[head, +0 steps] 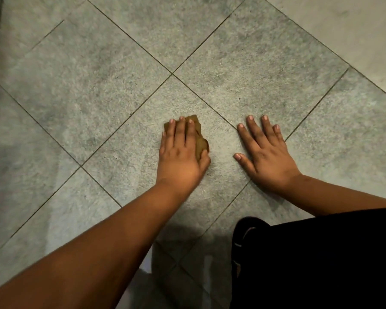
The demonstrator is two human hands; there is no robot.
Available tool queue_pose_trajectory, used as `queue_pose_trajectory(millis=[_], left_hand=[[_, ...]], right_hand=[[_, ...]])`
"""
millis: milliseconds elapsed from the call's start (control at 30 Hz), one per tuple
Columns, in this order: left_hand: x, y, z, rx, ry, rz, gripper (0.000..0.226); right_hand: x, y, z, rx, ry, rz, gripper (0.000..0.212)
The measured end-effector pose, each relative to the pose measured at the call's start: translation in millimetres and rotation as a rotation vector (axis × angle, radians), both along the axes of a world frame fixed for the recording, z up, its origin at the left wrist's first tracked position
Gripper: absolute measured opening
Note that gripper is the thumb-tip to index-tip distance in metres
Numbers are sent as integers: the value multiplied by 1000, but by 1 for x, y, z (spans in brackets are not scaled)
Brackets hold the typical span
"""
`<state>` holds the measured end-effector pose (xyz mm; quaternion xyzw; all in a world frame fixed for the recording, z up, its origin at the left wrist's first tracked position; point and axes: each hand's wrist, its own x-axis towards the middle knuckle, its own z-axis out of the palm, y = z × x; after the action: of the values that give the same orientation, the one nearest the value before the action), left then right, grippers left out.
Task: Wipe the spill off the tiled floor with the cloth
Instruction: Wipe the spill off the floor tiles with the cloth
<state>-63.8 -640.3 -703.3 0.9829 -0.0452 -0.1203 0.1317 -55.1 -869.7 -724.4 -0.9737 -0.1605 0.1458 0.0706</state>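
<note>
A small brown cloth (200, 135) lies folded on the grey tiled floor (98, 97), near the middle of the view. My left hand (181, 152) presses flat on top of it, fingers spread over the cloth and thumb at its near right edge. Most of the cloth is hidden under the palm. To the right, my right hand (265, 152) rests flat on the bare tile with fingers apart, holding nothing. No distinct spill shows on the tiles around the cloth.
Dark grout lines cross the floor diagonally. A paler, smoother strip of floor (354, 30) runs along the top right. My dark clothing (321, 264) fills the bottom right corner. A dark seam runs down the far left edge.
</note>
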Motion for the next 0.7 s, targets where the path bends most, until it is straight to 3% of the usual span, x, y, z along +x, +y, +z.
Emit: queue_pose_trajectory(millis=[267,600,700], left_hand=[[-130,28,-5,-52,6,-246,71],[-9,-14,-1,-41,-11,-62,72],[-13,-15,0,-55,-20,-62,71]], right_hand=[[-2,-1,0,7,-5,-1,72],[-1,-1,-1,13,-19,3,73],[-2,-2,-1,32,-29,10,71]])
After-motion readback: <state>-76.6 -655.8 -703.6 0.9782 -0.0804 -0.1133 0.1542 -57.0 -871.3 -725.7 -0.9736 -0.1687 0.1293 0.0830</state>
